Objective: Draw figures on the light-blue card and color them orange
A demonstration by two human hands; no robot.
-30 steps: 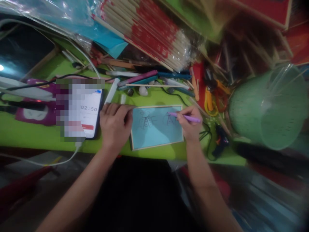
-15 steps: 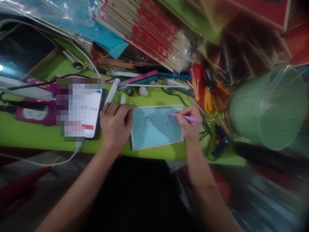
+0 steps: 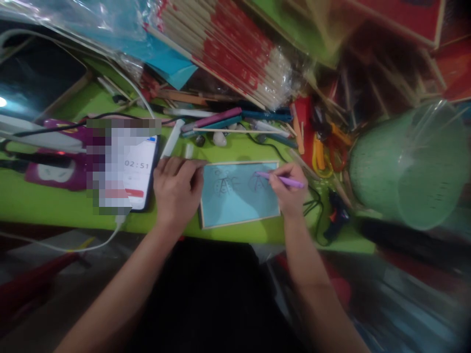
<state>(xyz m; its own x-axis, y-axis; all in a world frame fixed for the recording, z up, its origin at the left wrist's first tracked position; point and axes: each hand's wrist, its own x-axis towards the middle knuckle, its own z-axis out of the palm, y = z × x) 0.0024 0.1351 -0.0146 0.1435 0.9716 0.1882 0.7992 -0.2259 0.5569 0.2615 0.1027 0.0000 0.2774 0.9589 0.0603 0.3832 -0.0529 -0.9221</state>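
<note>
Blue board [image 3: 239,211], framed in pale wood, lies flat near the front edge of the green worktop [image 3: 73,210], squarely between the two hands! Dark line drawings mark its upper half, one group to the left, another up by the right side, too blurred to read in detail. And look at the right hand [image 3: 292,191]: fingers closed firmly around a purple pen [image 3: 293,182], its tip down at the right-hand drawing, the shaft slanting back past the board's right edge. Over on the other flank, the left hand [image 3: 177,189] sits palm down with fingers curled, thumb at the board's upper left corner; whether it actually pinches the frame, I cannot tell. Just beside that hand lies a phone [image 3: 138,171], partly pixelated, its screen reading 02:51, a white cable [image 3: 106,243] plugged in at the bottom. Behind the board, a crowded line-up: assorted pens [image 3: 217,117], a thin stick [image 3: 239,131] across them, a whitish stone [image 3: 220,139]. Out right, yellow-handled scissors [image 3: 318,158], then a big green basket [image 3: 375,171], tilted on its side. Purple power sockets [image 3: 55,171] hold the far left!
</note>
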